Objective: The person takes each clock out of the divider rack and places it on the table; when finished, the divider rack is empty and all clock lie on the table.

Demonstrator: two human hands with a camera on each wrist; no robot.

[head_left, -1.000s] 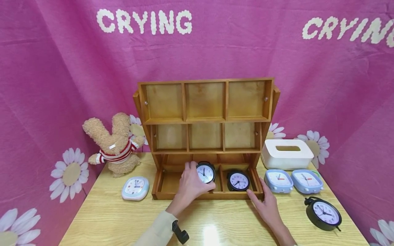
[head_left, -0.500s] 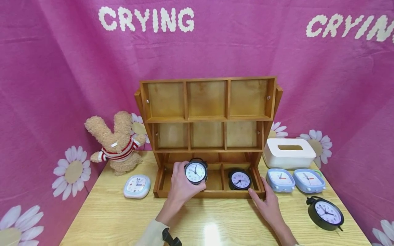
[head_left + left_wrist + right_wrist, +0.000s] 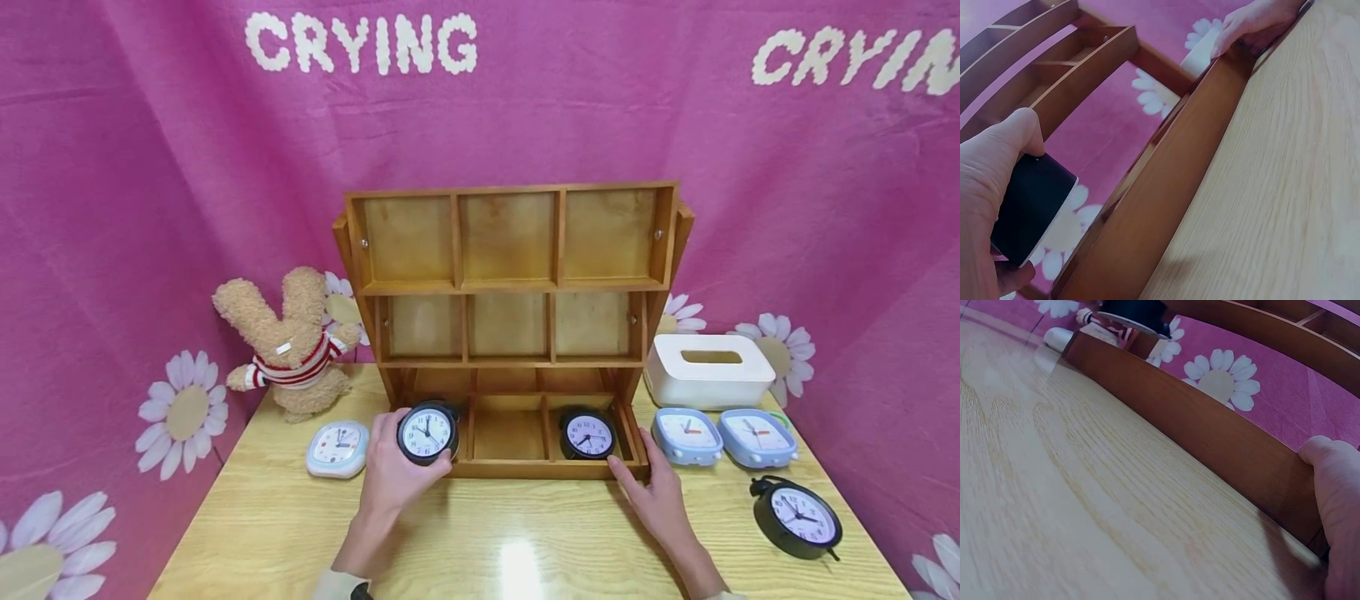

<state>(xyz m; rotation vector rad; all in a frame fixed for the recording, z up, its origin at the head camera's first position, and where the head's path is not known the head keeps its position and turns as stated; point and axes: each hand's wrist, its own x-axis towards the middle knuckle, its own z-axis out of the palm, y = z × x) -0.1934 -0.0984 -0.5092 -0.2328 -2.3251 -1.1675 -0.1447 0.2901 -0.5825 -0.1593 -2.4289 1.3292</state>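
Observation:
A round black alarm clock with a white dial [image 3: 427, 433] is held in my left hand [image 3: 397, 475], over the left compartment of the bottom tier of a wooden tiered shelf [image 3: 525, 469]. The left wrist view shows the thumb and fingers on opposite sides of the clock's black casing [image 3: 1032, 209], above the shelf's front board. My right hand [image 3: 656, 496] grips the bottom tier's front right corner, thumb at the front board and fingers along the side. Another black alarm clock [image 3: 588, 436] stands in the bottom right compartment, near the right thumb.
A pale blue and white clock [image 3: 337, 448] and a plush rabbit [image 3: 292, 358] are on the left. To the right are two light blue clocks [image 3: 687, 436], a white tissue box [image 3: 708, 385] and a black alarm clock [image 3: 797, 517]. A pink curtain [image 3: 585, 108] hangs behind.
My left hand has carried the black alarm clock leftward, from the bottom middle compartment to over the left one. The right hand stays at the shelf's corner.

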